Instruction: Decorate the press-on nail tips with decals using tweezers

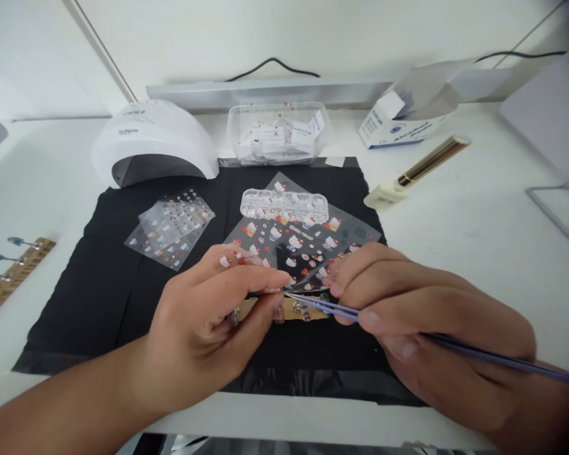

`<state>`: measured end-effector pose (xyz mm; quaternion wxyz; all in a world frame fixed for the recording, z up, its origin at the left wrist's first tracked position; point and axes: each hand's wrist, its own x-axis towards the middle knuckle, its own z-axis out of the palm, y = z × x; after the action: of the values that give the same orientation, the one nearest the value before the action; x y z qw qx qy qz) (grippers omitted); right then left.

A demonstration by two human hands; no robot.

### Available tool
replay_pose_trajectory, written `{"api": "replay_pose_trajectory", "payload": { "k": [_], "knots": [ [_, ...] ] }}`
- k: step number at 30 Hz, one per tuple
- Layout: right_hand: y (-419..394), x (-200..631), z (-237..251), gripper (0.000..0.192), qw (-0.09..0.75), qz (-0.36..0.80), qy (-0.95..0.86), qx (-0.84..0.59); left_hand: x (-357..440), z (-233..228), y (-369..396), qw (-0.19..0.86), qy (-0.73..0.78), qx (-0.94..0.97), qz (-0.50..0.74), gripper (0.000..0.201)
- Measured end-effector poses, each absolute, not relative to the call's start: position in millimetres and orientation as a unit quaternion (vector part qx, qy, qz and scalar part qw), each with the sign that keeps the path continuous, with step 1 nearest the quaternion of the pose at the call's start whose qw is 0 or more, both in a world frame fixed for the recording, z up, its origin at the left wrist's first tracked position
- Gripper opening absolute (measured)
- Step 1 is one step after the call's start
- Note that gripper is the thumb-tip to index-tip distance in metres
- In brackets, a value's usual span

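My left hand (213, 316) pinches the near edge of a large clear sticker sheet (308, 243) between thumb and index finger. Cartoon cat and red stickers show on the sheet, a few of them over my left fingers. Slim bluish tweezers (346, 310) are in my right hand (422, 316), their tips meeting the sheet edge at my left fingertips. Whether the tips grip a sticker is too small to tell. Just below lies a wooden strip (291, 309) bearing decorated nail tips (305, 311), partly hidden by my left hand.
A clear compartment case (284, 206) rests on the sheet. Smaller sticker sheets (171, 230) lie left on the black mat (99, 278). Behind stand a white nail lamp (156, 136), a plastic tub (232, 129) and an opened box (396, 129). A gold-capped bottle (389, 193) lies right; another nail-tip strip (16, 278), left.
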<state>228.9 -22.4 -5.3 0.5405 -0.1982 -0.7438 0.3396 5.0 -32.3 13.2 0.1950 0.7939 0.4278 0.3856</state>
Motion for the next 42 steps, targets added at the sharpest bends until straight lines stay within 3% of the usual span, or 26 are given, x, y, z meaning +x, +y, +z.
{"api": "replay_pose_trajectory", "payload": {
  "k": [11, 16, 19, 23, 26, 32, 42],
  "knots": [
    [-29.0, 226.8, -7.3, 0.024, 0.552, 0.353, -0.719, -0.232, 2.4, 9.9, -28.7, 0.188, 0.422, 0.792, 0.399, 0.023],
    [-25.0, 229.4, -10.5, 0.024, 0.557, 0.387, -0.7, -0.223, -11.2, 3.8, -7.2, 0.214, 0.503, 0.746, 0.38, 0.02],
    [-21.5, 231.9, -14.4, 0.029, 0.538, 0.431, -0.698, -0.193, -20.2, 1.5, 8.0, 0.232, 0.541, 0.75, 0.302, 0.038],
    [-21.1, 234.5, -18.1, 0.03, 0.509, 0.458, -0.703, -0.194, -31.0, 3.0, 18.1, 0.136, 0.599, 0.76, 0.211, 0.064],
    [-21.8, 234.9, -17.9, 0.028, 0.501, 0.449, -0.712, -0.204, -36.8, 6.9, 16.7, 0.114, 0.582, 0.76, 0.267, 0.055],
    [-20.6, 233.2, -13.8, 0.023, 0.488, 0.441, -0.72, -0.22, -28.3, 16.3, -0.8, 0.222, 0.385, 0.849, 0.286, 0.025],
    [-19.6, 236.3, -7.7, 0.023, 0.442, 0.442, -0.737, -0.256, -13.3, 14.4, -7.6, 0.26, 0.337, 0.887, 0.177, 0.031]
  ]
}}
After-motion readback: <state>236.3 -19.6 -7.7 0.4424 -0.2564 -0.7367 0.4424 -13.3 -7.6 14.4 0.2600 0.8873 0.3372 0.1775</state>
